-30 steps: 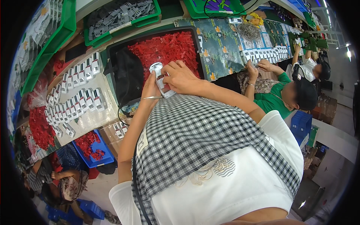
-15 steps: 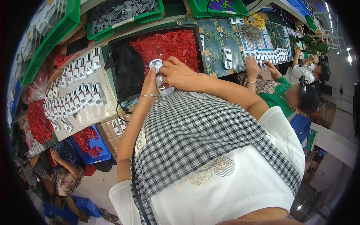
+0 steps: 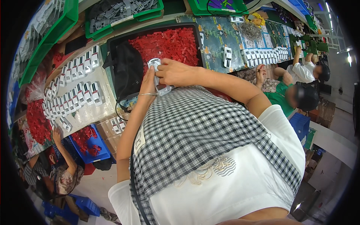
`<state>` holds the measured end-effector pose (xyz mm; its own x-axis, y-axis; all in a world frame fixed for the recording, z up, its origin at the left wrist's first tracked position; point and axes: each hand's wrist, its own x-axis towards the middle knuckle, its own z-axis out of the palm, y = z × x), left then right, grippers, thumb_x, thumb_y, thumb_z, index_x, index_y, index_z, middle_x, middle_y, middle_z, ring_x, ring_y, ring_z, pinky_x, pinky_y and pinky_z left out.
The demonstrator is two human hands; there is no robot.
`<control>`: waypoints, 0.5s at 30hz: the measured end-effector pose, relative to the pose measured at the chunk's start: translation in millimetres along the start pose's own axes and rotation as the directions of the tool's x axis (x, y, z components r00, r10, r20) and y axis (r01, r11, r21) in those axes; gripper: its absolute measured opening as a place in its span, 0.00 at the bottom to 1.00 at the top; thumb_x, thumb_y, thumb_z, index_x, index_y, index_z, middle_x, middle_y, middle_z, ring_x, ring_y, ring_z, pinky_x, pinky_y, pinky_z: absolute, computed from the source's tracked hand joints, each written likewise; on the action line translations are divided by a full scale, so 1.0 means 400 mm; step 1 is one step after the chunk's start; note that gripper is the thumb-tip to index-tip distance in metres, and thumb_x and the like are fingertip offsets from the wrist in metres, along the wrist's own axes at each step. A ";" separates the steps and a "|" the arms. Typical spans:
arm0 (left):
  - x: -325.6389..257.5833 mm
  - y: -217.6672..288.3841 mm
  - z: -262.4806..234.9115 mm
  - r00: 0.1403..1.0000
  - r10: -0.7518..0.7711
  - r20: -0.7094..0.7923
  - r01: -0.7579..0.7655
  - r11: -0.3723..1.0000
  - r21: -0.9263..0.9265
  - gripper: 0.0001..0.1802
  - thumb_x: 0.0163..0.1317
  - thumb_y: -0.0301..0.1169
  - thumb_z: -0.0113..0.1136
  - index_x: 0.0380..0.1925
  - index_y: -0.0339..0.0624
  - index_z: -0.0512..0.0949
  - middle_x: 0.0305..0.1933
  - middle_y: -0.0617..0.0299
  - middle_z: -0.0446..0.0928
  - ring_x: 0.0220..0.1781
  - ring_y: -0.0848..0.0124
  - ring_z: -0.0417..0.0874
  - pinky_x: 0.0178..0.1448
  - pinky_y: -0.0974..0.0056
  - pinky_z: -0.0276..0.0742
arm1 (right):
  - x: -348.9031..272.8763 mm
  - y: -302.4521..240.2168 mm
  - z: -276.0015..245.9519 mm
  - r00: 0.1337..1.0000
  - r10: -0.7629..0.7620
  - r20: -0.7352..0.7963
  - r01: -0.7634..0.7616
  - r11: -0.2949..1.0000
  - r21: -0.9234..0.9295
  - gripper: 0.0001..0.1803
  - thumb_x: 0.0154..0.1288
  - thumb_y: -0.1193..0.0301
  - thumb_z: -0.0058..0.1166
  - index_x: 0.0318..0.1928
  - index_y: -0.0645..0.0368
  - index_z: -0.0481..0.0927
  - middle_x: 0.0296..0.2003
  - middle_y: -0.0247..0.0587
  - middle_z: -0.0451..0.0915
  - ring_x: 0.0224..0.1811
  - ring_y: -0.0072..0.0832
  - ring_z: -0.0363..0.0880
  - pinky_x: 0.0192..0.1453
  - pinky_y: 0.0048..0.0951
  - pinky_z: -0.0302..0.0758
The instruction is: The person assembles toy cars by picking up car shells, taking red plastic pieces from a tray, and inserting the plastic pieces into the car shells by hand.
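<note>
A white toy car body (image 3: 162, 90) sits between my two hands, just above the edge of my checked apron (image 3: 187, 123). My left hand (image 3: 148, 80) grips its left side, fingers pointing up along it. From the right, my right hand (image 3: 175, 72) bends over the middle of the car body, its fingers curled and pressed onto it. Those fingers hide the car's middle, and whether they pinch a small part cannot be seen. Just beyond the hands lies a heap of small red plastic pieces (image 3: 168, 45) in a black tray (image 3: 200, 56).
Rows of white toy cars (image 3: 78, 95) cover the board at left. A black bag (image 3: 127, 67) lies in the tray's left part. Green bins (image 3: 144, 15) stand behind, and a blue bin (image 3: 101, 140) holds red pieces. Co-workers sit at right (image 3: 283, 95) and lower left (image 3: 67, 168).
My right hand has shifted slightly, covering more of the car's middle. At right a co-worker's hands have drawn back from the cars. At left another's hand has reached to the cars' edge.
</note>
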<state>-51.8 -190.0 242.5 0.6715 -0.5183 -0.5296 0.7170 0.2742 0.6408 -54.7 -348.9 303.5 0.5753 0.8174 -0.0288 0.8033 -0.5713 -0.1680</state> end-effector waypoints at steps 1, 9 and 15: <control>-0.006 0.004 0.008 0.999 -0.028 -0.031 0.028 1.000 -0.005 0.22 0.71 0.47 0.36 0.52 0.44 0.67 0.40 0.61 0.74 0.35 0.75 0.78 0.32 0.69 0.79 | -0.007 0.006 0.005 0.994 -0.092 -0.050 0.095 0.993 0.065 0.06 0.47 0.71 0.54 0.27 0.55 0.80 0.32 0.33 0.74 0.42 0.29 0.71 0.53 0.35 0.63; 0.003 -0.003 -0.021 0.999 -0.040 -0.033 0.040 0.999 -0.001 0.21 0.71 0.46 0.36 0.51 0.42 0.68 0.38 0.61 0.74 0.34 0.74 0.79 0.33 0.68 0.79 | -0.015 0.019 0.047 0.962 -0.200 -0.187 0.204 0.979 0.003 0.08 0.50 0.71 0.51 0.33 0.56 0.76 0.32 0.33 0.72 0.43 0.29 0.70 0.57 0.36 0.64; -0.004 0.002 -0.023 0.999 -0.037 -0.004 0.036 0.995 -0.093 0.21 0.71 0.46 0.36 0.50 0.41 0.68 0.38 0.60 0.75 0.35 0.73 0.79 0.34 0.67 0.79 | -0.001 -0.007 0.048 0.971 -0.109 -0.213 0.119 0.992 0.037 0.08 0.50 0.71 0.51 0.33 0.56 0.77 0.34 0.34 0.73 0.45 0.30 0.71 0.59 0.37 0.63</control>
<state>-50.8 -181.4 238.7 0.6455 -0.5246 -0.5551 0.7551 0.3293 0.5669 -60.2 -346.3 285.0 0.5041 0.8401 0.2004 0.8599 -0.4666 -0.2071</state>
